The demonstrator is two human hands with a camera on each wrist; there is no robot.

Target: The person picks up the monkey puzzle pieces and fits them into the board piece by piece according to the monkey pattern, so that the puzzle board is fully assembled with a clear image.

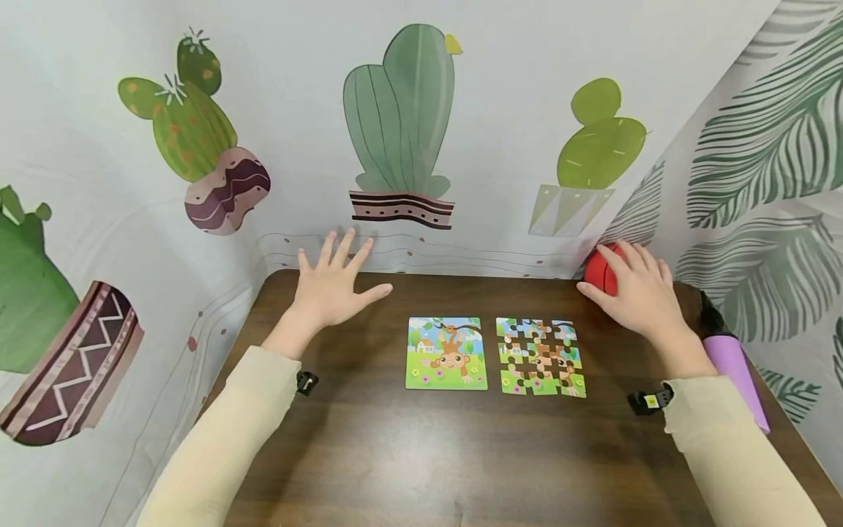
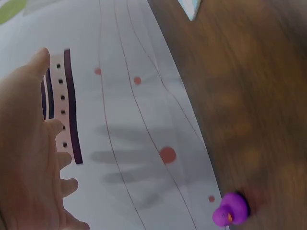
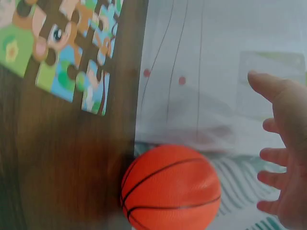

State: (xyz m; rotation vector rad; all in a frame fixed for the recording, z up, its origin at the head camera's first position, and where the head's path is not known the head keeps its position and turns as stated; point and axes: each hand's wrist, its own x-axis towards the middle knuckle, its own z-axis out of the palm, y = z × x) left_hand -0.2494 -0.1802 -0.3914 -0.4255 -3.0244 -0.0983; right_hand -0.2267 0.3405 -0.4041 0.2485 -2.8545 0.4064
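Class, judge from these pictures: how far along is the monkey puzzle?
Done: the puzzle pieces lie in a square layout, roughly matching the complete picture beside them. In hand: nothing; the left hand is spread and the right hand is near the red ball. Left: dark gaps separate pieces, so joining them probably remains.

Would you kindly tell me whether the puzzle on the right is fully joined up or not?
Not fully joined: the dark table shows through gaps between the puzzle pieces.
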